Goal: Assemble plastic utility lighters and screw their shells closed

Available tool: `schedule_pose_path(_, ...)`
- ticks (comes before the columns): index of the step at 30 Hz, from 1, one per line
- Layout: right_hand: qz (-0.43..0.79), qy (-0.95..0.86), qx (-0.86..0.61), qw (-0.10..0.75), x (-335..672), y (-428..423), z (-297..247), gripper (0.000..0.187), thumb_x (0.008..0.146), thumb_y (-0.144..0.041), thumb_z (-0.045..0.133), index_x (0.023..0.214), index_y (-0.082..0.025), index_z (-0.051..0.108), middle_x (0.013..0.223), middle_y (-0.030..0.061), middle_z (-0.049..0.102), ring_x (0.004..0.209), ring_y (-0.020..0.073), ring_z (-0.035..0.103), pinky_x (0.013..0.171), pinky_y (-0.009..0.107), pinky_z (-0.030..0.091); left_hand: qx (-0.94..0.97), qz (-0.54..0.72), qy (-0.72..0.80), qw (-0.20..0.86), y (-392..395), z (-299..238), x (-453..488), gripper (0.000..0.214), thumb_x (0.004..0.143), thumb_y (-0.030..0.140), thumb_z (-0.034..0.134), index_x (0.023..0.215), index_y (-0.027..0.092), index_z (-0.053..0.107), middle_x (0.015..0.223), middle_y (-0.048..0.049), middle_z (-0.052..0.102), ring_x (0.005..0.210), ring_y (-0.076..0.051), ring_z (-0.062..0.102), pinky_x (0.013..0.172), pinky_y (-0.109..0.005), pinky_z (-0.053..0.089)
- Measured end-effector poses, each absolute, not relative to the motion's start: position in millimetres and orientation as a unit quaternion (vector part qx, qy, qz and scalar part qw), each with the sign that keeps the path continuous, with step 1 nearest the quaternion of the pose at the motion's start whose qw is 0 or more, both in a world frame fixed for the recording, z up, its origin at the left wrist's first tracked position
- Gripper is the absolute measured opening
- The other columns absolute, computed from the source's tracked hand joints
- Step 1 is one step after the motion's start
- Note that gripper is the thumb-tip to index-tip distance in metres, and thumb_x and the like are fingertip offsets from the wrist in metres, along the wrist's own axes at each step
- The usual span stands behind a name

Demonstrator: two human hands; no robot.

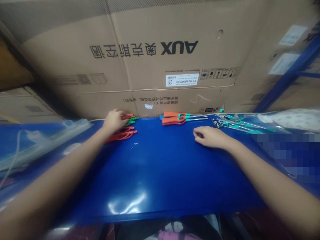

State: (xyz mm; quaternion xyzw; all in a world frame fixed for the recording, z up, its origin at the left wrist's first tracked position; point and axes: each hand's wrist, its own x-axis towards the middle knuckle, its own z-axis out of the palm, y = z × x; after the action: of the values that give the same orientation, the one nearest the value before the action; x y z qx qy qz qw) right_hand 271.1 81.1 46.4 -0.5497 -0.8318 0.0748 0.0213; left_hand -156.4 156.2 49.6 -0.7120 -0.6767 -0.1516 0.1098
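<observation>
My left hand (113,120) reaches to the far left of the blue table (160,173) and closes its fingers over a small pile of orange and green plastic handle parts (126,128). My right hand (211,136) rests on the table right of centre, fingers curled in a pinch on something too small to name. Two assembled orange stick lighters with metal rods (181,118) lie side by side at the far edge between the hands. A tiny pale bit (135,144) lies on the table near the pile.
A large brown AUX cardboard box (160,60) stands as a wall behind the table. Clear plastic bags lie at left (42,140) and right (287,118). A heap of metal rods with teal parts (235,124) sits at far right. A blue rack post (287,76) rises there.
</observation>
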Motion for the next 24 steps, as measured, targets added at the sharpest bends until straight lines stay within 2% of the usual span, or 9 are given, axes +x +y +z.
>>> schedule_pose_path(4, 0.089, -0.828, -0.553, 0.025, 271.9, 82.3, 45.9, 0.007, 0.083, -0.023, 0.05, 0.078, -0.022, 0.056, 0.083, 0.0003, 0.069, 0.069, 0.0155, 0.057, 0.057, 0.025, 0.032, -0.713, -0.137, -0.677, 0.116, 160.9, 45.0, -162.3, 0.027, 0.081, 0.042, 0.063, 0.095, 0.021, 0.074, 0.101, -0.012, 0.069, 0.098, -0.031, 0.063, 0.085, -0.039, 0.051)
schedule_pose_path(8, 0.095, -0.827, -0.554, 0.027, 273.0, 82.7, 45.6, 0.007, 0.083, -0.023, 0.051, 0.077, -0.022, 0.056, 0.082, 0.0006, 0.069, 0.069, 0.0159, 0.057, 0.057, 0.025, 0.032, -0.718, -0.126, -0.674, 0.122, 164.0, 44.9, -161.6, 0.022, 0.082, 0.039, 0.062, 0.089, 0.023, 0.075, 0.099, -0.0112, 0.072, 0.1, -0.032, 0.063, 0.083, -0.039, 0.05)
schedule_pose_path(14, 0.101, -0.83, -0.548, 0.03, 273.8, 83.1, 45.2, 0.007, 0.083, -0.023, 0.05, 0.079, -0.022, 0.056, 0.083, 0.0003, 0.068, 0.07, 0.0157, 0.058, 0.059, 0.025, 0.034, -0.713, -0.126, -0.676, 0.136, 162.1, 42.8, -157.9, 0.029, 0.087, 0.043, 0.057, 0.095, 0.022, 0.075, 0.099, -0.0128, 0.074, 0.095, -0.034, 0.064, 0.074, -0.04, 0.05)
schedule_pose_path(21, 0.098, -0.832, -0.546, 0.029, 273.8, 81.7, 45.9, 0.007, 0.084, -0.023, 0.051, 0.08, -0.022, 0.056, 0.083, 0.0011, 0.069, 0.069, 0.016, 0.058, 0.058, 0.026, 0.033, -0.72, -0.156, -0.652, 0.177, 149.4, 55.4, -145.9, 0.029, 0.091, 0.035, 0.049, 0.098, 0.023, 0.075, 0.102, -0.0125, 0.074, 0.102, -0.034, 0.06, 0.08, -0.043, 0.046)
schedule_pose_path(24, 0.092, -0.834, -0.543, 0.029, 273.5, 80.4, 46.4, 0.006, 0.084, -0.023, 0.051, 0.08, -0.022, 0.056, 0.083, 0.001, 0.069, 0.07, 0.0162, 0.058, 0.058, 0.026, 0.033, -0.727, -0.18, -0.635, 0.189, 141.5, 64.4, -133.6, 0.034, 0.095, 0.036, 0.045, 0.101, 0.023, 0.076, 0.102, -0.0123, 0.073, 0.102, -0.034, 0.058, 0.082, -0.045, 0.045)
